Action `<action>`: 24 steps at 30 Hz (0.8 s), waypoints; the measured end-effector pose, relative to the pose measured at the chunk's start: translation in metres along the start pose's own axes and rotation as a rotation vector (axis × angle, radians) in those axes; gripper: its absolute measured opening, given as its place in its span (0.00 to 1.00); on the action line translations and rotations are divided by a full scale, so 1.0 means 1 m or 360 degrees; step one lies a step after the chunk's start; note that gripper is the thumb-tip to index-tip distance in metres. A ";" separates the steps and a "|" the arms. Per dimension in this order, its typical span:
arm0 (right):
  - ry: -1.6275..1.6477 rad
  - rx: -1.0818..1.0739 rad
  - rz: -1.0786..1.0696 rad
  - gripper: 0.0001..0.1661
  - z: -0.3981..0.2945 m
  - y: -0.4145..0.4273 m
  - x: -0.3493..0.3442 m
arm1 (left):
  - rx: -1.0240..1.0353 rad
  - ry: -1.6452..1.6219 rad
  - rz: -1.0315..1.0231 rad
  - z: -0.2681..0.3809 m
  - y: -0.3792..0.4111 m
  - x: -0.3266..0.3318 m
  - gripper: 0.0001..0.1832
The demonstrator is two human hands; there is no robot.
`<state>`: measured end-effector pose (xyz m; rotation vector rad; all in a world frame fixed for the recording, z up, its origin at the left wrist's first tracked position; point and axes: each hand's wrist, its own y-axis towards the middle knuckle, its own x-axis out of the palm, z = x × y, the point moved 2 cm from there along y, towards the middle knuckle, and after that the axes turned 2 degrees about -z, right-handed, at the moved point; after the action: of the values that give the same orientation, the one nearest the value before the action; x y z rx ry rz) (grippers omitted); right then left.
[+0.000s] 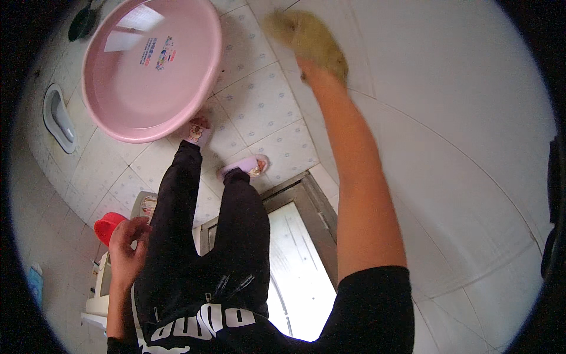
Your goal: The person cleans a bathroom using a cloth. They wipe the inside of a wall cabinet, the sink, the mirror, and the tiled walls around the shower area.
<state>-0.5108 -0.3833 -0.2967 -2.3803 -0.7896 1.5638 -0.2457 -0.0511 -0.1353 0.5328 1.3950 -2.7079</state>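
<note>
A yellowish cloth [316, 40], blurred, lies against the pale tiled wall [420, 110]. It covers most of my right hand [309, 66], which grips it with the arm stretched out. My left hand [128, 243] hangs low beside my leg, its fingers loosely curled, the thumb apart, and nothing visible in it. Just behind that hand shows a red plastic container [107, 225]; whether they touch, I cannot tell. A large round pink plastic basin [177, 93] with water in it stands in front of my feet, and its bottom bears printed writing.
My feet, in pink slippers [247, 167], stand on the patterned tile floor [261, 106]. A squat toilet [59, 118] is set in the floor at left. A dark green vessel [82, 24] lies beyond the basin. Behind me is a door frame [305, 201]; a grey bin [140, 203] stands by my leg.
</note>
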 end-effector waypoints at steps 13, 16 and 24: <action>-0.0019 0.0564 -0.0429 0.22 0.155 -0.048 0.124 | -0.0222 0.0254 0.0007 -0.019 0.009 0.049 0.13; -0.0311 0.0852 -0.0600 0.21 0.248 -0.154 0.137 | -0.0226 0.0220 -0.0100 -0.029 0.007 0.062 0.14; -0.0251 0.1048 -0.0706 0.18 0.238 -0.357 0.029 | 0.0171 0.0222 -0.0204 0.012 -0.021 0.075 0.14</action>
<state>-0.8325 -0.0989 -0.2681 -1.5170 -0.6366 1.5207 -0.3237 -0.0400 -0.1370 0.6739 1.3644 -2.9126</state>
